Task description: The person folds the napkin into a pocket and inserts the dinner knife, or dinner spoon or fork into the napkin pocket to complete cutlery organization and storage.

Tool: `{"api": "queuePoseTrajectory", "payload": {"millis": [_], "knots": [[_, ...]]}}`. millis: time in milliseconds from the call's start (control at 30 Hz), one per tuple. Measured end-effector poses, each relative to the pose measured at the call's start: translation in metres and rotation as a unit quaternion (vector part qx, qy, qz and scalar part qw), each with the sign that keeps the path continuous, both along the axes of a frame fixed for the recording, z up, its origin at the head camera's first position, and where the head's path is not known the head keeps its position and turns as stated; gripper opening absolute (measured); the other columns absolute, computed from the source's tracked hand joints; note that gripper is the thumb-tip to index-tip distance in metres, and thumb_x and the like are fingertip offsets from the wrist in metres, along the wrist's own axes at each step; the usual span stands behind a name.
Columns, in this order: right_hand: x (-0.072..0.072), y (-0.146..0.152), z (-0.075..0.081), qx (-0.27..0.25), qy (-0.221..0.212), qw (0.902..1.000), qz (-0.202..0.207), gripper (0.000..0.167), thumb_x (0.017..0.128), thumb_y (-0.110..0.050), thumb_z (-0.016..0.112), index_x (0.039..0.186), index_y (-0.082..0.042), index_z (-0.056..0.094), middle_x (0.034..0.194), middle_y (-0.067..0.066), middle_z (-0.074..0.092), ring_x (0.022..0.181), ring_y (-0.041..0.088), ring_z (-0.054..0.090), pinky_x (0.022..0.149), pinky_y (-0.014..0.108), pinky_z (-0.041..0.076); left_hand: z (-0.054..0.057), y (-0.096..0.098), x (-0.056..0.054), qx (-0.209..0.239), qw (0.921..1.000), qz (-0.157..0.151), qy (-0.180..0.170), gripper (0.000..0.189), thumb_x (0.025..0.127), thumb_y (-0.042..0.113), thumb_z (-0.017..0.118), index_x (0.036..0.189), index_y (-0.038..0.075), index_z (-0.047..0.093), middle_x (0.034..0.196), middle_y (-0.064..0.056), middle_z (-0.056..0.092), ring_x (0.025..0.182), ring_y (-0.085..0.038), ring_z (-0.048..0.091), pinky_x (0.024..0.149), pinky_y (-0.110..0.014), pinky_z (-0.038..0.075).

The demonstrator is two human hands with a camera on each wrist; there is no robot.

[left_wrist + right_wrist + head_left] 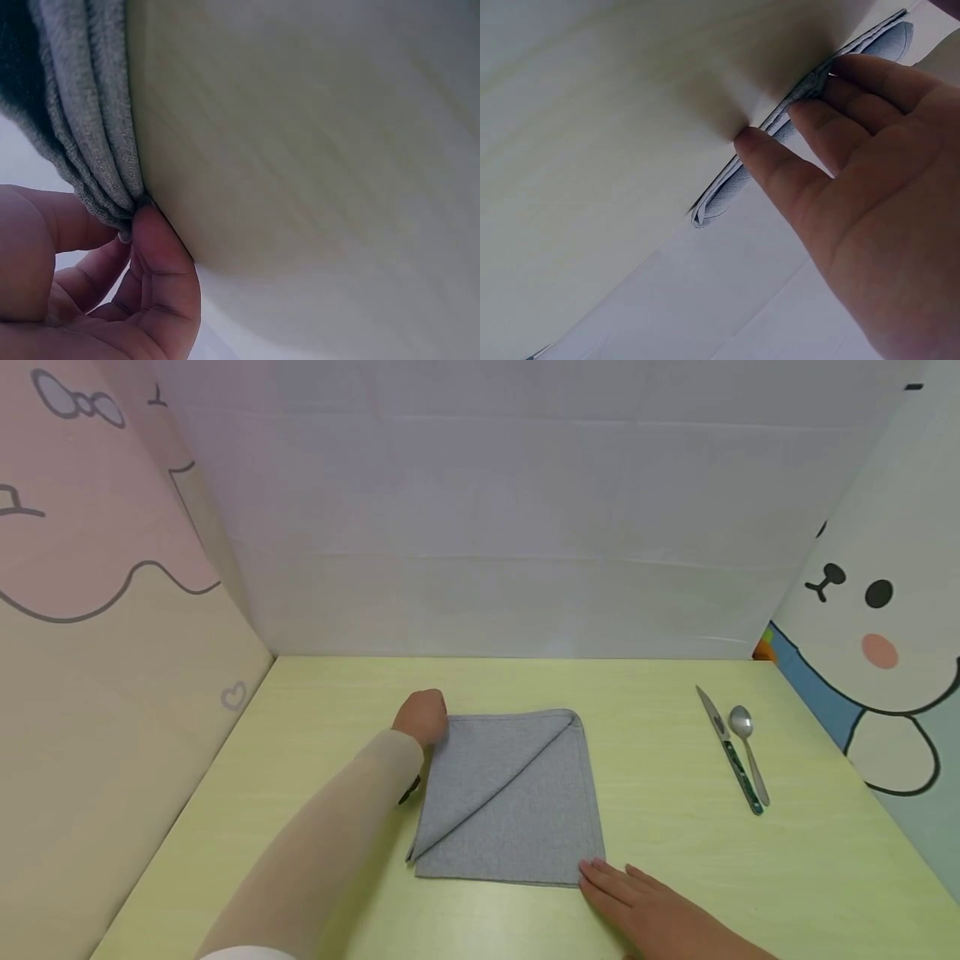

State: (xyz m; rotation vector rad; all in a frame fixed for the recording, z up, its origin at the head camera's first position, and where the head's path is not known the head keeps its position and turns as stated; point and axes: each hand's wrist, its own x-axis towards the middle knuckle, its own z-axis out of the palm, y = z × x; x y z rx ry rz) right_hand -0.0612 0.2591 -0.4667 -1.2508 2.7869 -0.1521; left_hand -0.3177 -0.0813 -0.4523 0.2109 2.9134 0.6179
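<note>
A grey cloth napkin [525, 810] lies folded into a square on the table, a diagonal fold running from its lower left to its upper right corner. At its far left corner, my left hand [422, 717] pinches the layered cloth; the left wrist view shows thumb and fingertips [157, 232] together on the gathered layers [105, 112]. My right hand [645, 906] lies at the near right corner with fingers extended, their tips touching the cloth. In the right wrist view, the napkin [727, 195] appears edge-on behind that hand's fingers [780, 165].
A table knife [731, 756] with a dark green patterned handle lies at the right beside a metal spoon [742, 724]. The pale yellow-green table [645, 710] meets a white back wall [510, 527] and printed side panels [112, 710].
</note>
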Motion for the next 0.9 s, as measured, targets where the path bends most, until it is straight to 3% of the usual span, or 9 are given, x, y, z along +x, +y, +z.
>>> {"api": "queuePoseTrajectory", "payload": {"millis": [233, 367, 467, 567, 733, 900], "knots": [[-0.002, 0.0, 0.0, -0.002, 0.009, 1.0, 0.002, 0.09, 0.095, -0.076, 0.047, 0.147, -0.003, 0.055, 0.15, 0.011, 0.054, 0.135, 0.025, 0.053, 0.1, 0.044, 0.052, 0.006, -0.005, 0.006, 0.021, 0.9997, 0.001, -0.009, 0.024, 0.101, 0.011, 0.051, 0.113, -0.005, 0.064, 0.109, -0.017, 0.068, 0.096, -0.03, 0.064, 0.088, -0.046, 0.054], [-0.004, -0.002, 0.009, 0.011, -0.055, 0.9983, -0.016, 0.084, 0.096, -0.069, 0.055, 0.15, -0.005, 0.053, 0.153, 0.008, 0.051, 0.138, 0.025, 0.051, 0.104, 0.043, 0.049, 0.019, -0.011, 0.022, 0.036, 0.9992, -0.01, -0.013, 0.033, 0.103, 0.018, 0.049, 0.125, -0.005, 0.059, 0.12, -0.019, 0.065, 0.1, -0.028, 0.06, 0.091, -0.046, 0.051], [-0.01, -0.005, 0.026, 0.024, -0.138, 0.9874, -0.074, 0.07, 0.097, -0.049, 0.067, 0.153, -0.012, 0.05, 0.158, 0.002, 0.046, 0.143, 0.025, 0.045, 0.111, 0.045, 0.043, 0.03, -0.017, 0.044, 0.045, 0.9986, -0.023, -0.014, 0.034, 0.104, 0.021, 0.053, 0.128, -0.003, 0.06, 0.117, -0.016, 0.065, 0.097, -0.027, 0.06, 0.088, -0.045, 0.051], [-0.023, -0.002, 0.046, 0.02, -0.159, 0.9796, -0.121, 0.067, 0.094, -0.032, 0.072, 0.154, -0.014, 0.049, 0.16, 0.0, 0.042, 0.145, 0.028, 0.042, 0.112, 0.051, 0.04, 0.031, -0.026, 0.07, 0.049, 0.998, -0.037, -0.014, 0.031, 0.104, 0.025, 0.06, 0.123, 0.002, 0.063, 0.109, -0.01, 0.064, 0.092, -0.023, 0.059, 0.083, -0.043, 0.051], [-0.063, 0.006, 0.071, -0.017, -0.114, 0.9872, -0.11, 0.064, 0.096, -0.027, 0.073, 0.15, -0.002, 0.05, 0.16, 0.015, 0.04, 0.143, 0.038, 0.042, 0.109, 0.058, 0.042, 0.025, -0.04, 0.116, 0.061, 0.9972, -0.033, -0.028, 0.02, 0.1, 0.025, 0.069, 0.11, 0.008, 0.067, 0.1, -0.003, 0.061, 0.082, -0.018, 0.056, 0.075, -0.038, 0.05], [-0.106, 0.004, 0.076, -0.056, -0.111, 0.9821, -0.142, 0.059, 0.099, -0.024, 0.069, 0.149, 0.003, 0.05, 0.155, 0.021, 0.045, 0.141, 0.043, 0.043, 0.109, 0.059, 0.04, 0.025, -0.048, 0.151, 0.077, 0.9961, -0.025, -0.036, 0.014, 0.096, 0.021, 0.073, 0.101, 0.009, 0.067, 0.087, 0.0, 0.057, 0.072, -0.015, 0.052, 0.068, -0.035, 0.047]]}}
